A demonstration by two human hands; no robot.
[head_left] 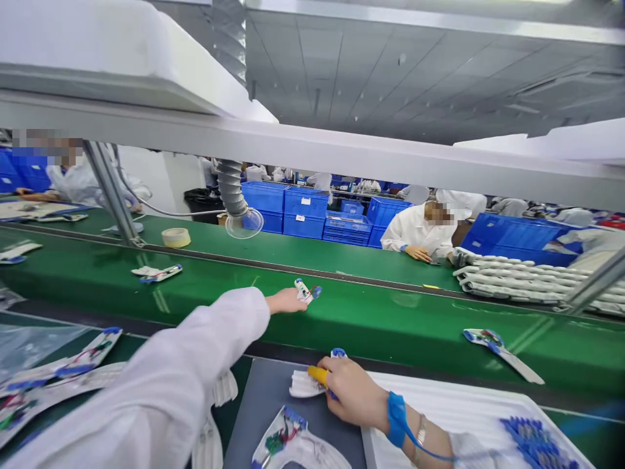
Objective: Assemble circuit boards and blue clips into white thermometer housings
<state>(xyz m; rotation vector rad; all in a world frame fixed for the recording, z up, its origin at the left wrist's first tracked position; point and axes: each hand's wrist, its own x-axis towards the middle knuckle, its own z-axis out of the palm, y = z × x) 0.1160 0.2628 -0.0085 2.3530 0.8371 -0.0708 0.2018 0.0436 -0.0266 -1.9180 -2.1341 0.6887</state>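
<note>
My left hand (287, 301) reaches out over the green conveyor belt, its fingers closed on a small white plastic housing (303, 290) with red wires and a blue end. Nearer me, my right hand (359, 394) is closed at the edge of the grey mat, gripping a white ribbed housing (303, 385) with blue pieces showing around the fingers. Something yellow (318, 375) covers or sits at its fingertips; I cannot tell which. A blue strap (396, 417) circles the right wrist. Below lies a curved white housing (312, 449) with wires and a green board.
Similar housings (502, 352) lie on the belt (390, 326) and at my left. A white tray (439, 391) holds blue parts (541, 443). Tape (176, 238) and a suction hose (232, 189) are beyond the belt. A shelf beam (312, 143) crosses overhead. A co-worker (415, 228) sits opposite.
</note>
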